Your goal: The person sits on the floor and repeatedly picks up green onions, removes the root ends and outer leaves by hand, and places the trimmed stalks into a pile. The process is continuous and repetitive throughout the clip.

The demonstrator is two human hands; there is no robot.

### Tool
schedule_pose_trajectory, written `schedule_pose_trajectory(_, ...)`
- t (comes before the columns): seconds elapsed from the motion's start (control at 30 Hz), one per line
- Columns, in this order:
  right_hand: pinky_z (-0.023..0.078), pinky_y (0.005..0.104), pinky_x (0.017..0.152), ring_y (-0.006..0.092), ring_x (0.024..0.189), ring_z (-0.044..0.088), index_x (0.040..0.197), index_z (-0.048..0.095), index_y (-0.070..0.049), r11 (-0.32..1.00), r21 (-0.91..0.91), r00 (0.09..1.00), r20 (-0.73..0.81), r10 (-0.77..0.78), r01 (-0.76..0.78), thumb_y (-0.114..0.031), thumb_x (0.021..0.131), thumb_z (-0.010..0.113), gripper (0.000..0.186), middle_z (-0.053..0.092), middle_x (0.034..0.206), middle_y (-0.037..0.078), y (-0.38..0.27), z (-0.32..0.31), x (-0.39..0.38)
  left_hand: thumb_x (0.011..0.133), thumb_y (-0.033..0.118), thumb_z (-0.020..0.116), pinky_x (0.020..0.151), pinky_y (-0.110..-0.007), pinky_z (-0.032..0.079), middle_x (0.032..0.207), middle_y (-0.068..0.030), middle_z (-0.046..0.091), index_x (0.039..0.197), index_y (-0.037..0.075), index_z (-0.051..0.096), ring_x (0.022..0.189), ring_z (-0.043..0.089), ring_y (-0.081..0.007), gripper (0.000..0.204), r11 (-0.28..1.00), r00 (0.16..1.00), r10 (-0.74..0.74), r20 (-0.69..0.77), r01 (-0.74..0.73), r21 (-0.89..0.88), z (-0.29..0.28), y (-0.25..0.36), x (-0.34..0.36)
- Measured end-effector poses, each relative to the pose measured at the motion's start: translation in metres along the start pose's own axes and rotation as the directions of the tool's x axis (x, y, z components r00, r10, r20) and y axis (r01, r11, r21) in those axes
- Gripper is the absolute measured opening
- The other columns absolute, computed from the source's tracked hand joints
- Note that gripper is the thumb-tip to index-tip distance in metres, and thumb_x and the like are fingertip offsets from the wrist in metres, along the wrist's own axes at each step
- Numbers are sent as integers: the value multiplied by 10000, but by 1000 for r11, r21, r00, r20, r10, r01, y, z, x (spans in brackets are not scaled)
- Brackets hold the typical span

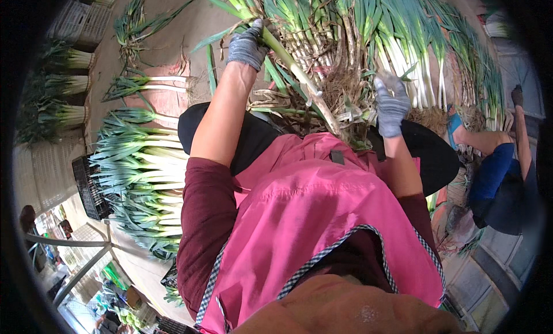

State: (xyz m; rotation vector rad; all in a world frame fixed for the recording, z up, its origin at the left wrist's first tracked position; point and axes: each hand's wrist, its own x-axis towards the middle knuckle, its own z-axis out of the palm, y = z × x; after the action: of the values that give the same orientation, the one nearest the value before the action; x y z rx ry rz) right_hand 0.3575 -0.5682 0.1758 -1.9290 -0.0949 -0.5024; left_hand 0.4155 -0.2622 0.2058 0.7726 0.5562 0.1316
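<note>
My left hand, in a grey knit glove, is closed around the upper part of a long leek, whose pale, soil-marked lower end slants down to my pink apron. Just right of that stalk, my grey-gloved right hand has its fingers curved but apart, with nothing visible between them. Beneath and beyond the leek lie untrimmed leeks with dry leaves and tangled roots. More leeks with white stalks fan out at the upper right. My dark-clad knees show at either side.
At left, cleaned leeks lie stacked in a long row beside a black crate, with bundled leeks beyond. A few loose leeks rest on the floor. At far right another person in blue sits close by.
</note>
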Motion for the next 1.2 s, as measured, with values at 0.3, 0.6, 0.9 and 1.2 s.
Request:
schedule_pose_trajectory(0.3,422,307,871,196,1001,515,1236,355,-187,940,333,859,456,-234,79,-295,715,644,606,445,1196,105,-66,121,90,767,27,556,657,-348,496,861,-101,568,994,16,478,741,573,-228,240,995,958,-70,278,47,90,10,-22,-24)
schedule_pose_trajectory(0.6,471,289,658,167,731,560,1002,573,-172,952,-292,639,751,166,96,-284,792,544,240,590,779,83,-81,110,68,728,-25,586,614,-359,502,791,-73,556,932,44,477,726,572,-219,242,978,996,39,75,-53,199,-5,-15,-27)
schedule_pose_trajectory(0.9,195,328,1006,274,1215,270,1313,210,-99,943,-327,492,833,253,69,-269,762,582,686,310,1289,166,9,-40,-46,772,64,560,615,-452,488,899,-121,580,1022,50,464,844,574,-264,268,990,999,44,-14,-42,133,-32,19,-11)
schedule_pose_trajectory(1.2,383,293,878,233,977,520,1179,451,-107,991,-53,815,575,-69,121,-260,750,589,476,530,1104,100,-98,43,34,653,22,663,552,-321,508,756,-85,583,985,63,517,628,576,-211,365,1000,964,-14,265,17,-10,11,-28,-32)
